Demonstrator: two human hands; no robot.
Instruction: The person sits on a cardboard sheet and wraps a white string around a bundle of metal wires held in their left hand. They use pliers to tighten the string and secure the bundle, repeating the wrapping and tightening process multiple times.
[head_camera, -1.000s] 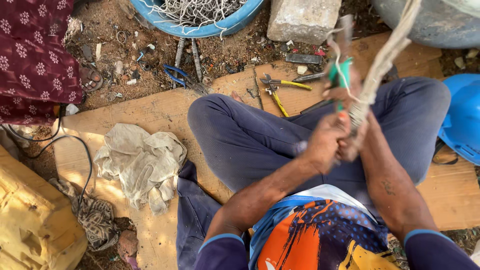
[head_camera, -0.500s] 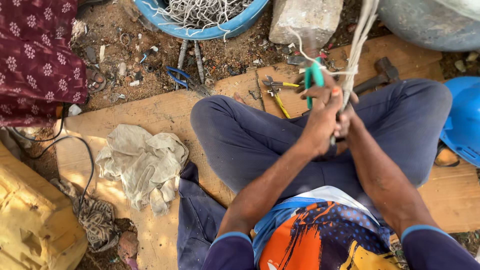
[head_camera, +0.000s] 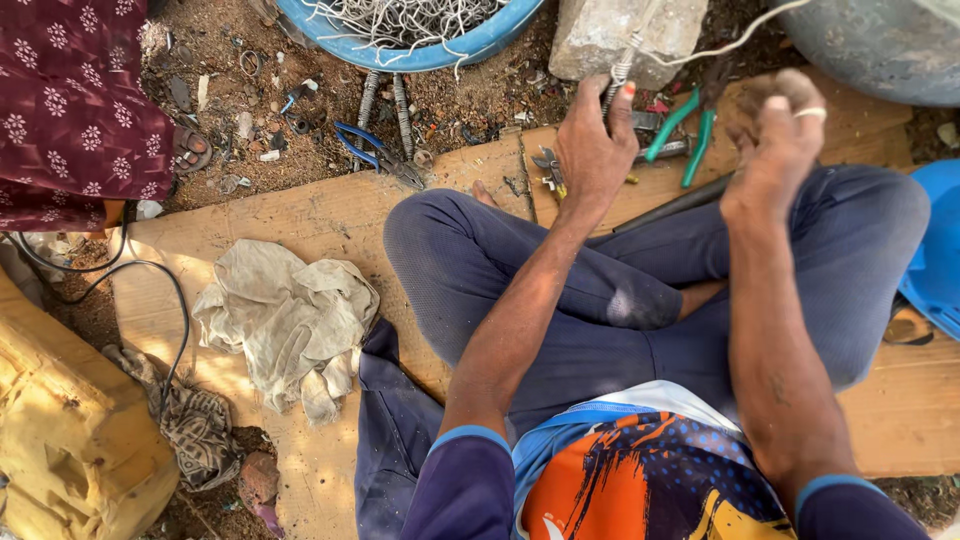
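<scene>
Head view, person seated cross-legged on a wooden board (head_camera: 330, 215); both forearms reach toward the top of the frame.

Left hand (head_camera: 592, 140), upper centre: fingers curled closed around a thin ribbed metal piece (head_camera: 618, 72) with a pale wire (head_camera: 735, 42) attached. The grip looks tight, thumb and forefinger uppermost. The metal piece stands nearly upright in the frame, long axis running bottom to top with a slight lean to the right; the wire leaves its top end and runs off to the upper right edge.

Right hand (head_camera: 775, 135), upper right: fingers bunched into a loose fist, a ring on one finger. Motion blur; cannot tell whether anything is held inside it.

Just beyond the hands, on the board: green-handled pliers (head_camera: 685, 128), handles pointing toward lower left, lying between the two hands. A small grey cutter (head_camera: 548, 165) lies just left of the left hand.

Mid-left of frame: crumpled beige cloth (head_camera: 290, 320) on the board. Lower left corner: yellow sack-like bundle (head_camera: 70, 420).

Farther, on the dirt: blue-handled pliers (head_camera: 375, 150), then a grey stone block (head_camera: 625, 35) at top centre and a blue basin (head_camera: 420, 35) filled with pale wire pieces at top left-centre. Upper left corner: another person's maroon flowered cloth (head_camera: 75, 100).
</scene>
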